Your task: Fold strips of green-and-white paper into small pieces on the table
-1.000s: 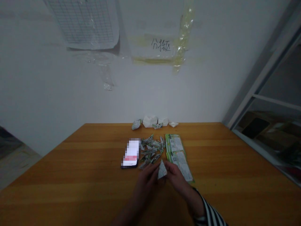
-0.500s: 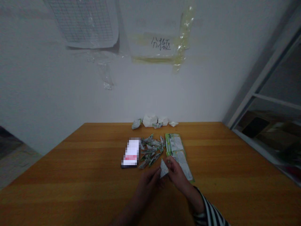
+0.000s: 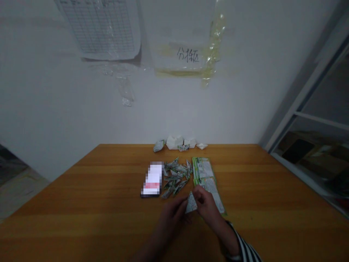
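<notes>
Left hand (image 3: 171, 214) and right hand (image 3: 206, 204) both pinched shut on 1 folded paper triangle (image 3: 191, 203), held just over the bench (image 3: 95, 203); beyond it 1 phone (image 3: 152, 180), 2 green printed sheets (image 3: 205, 175), and a pile of folded pieces (image 3: 176, 175), too small to count.

Folded paper piece (image 3: 191, 203): 1 small triangle of white-grey printed paper with a hint of green. Apex points up and away, and the base is wider. It sits roughly upright, leaning slightly left. It's pinched from 2 sides. Left hand (image 3: 171, 214) has fingertips on the left edge. Right hand (image 3: 205, 203) has thumb and fingers over the upper right edge, hiding that corner. Location: right of the phone (image 3: 152, 179) and nearer the camera, apart from it. Can't tell whether the base touches the worktop (image 3: 95, 203). Print is too dim and small to read, and the fold layers aren't resolvable.
</notes>
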The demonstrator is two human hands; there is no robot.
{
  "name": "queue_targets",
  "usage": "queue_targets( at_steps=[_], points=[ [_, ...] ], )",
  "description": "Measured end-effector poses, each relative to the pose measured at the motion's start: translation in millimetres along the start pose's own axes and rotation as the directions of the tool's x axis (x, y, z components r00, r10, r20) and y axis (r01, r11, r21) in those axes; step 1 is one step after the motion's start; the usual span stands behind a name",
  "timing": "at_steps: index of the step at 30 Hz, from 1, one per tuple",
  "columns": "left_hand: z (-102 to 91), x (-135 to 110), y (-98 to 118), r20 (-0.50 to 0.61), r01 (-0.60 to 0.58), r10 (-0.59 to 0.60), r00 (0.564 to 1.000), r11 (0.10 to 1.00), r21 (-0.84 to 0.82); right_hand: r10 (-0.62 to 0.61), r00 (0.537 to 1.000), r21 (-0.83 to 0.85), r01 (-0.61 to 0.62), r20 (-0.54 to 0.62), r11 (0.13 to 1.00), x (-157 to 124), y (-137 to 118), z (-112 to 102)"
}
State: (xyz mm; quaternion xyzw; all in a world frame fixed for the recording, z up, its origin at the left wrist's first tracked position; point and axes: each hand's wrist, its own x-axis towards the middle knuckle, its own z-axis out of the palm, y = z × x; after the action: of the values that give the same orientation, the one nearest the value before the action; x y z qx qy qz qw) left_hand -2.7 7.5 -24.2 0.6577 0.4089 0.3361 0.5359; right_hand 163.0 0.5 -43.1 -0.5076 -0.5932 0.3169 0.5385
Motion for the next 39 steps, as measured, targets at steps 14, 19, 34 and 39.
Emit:
queue_targets(
  at_steps=[14, 19, 34, 39],
  points=[
    [-2.7, -8, 3, -0.154, -0.023, 0.051, 0.987, 0.983, 0.181, -0.032, 0.987, 0.06, 0.023, 0.156, 0.998, -7, -27, 4],
    [-1.7, -11, 11, -0.119, 0.002, 0.018, 0.993, 0.987, 0.163, -0.062, 0.995, -0.063, 0.057, -0.076, 0.996, -14, -23, 13],
    [0.5, -8, -4, -0.169, -0.044, 0.078, 0.983, 0.979, 0.2, -0.151, 0.988, -0.152, 0.144, -0.037, 0.978, -20, -23, 19],
    [6.2, -10, 1, -0.155, -0.041, 0.058, 0.986, 0.993, 0.114, -0.076, 0.994, -0.209, 0.058, -0.081, 0.976, -17, -24, 17]
  ],
)
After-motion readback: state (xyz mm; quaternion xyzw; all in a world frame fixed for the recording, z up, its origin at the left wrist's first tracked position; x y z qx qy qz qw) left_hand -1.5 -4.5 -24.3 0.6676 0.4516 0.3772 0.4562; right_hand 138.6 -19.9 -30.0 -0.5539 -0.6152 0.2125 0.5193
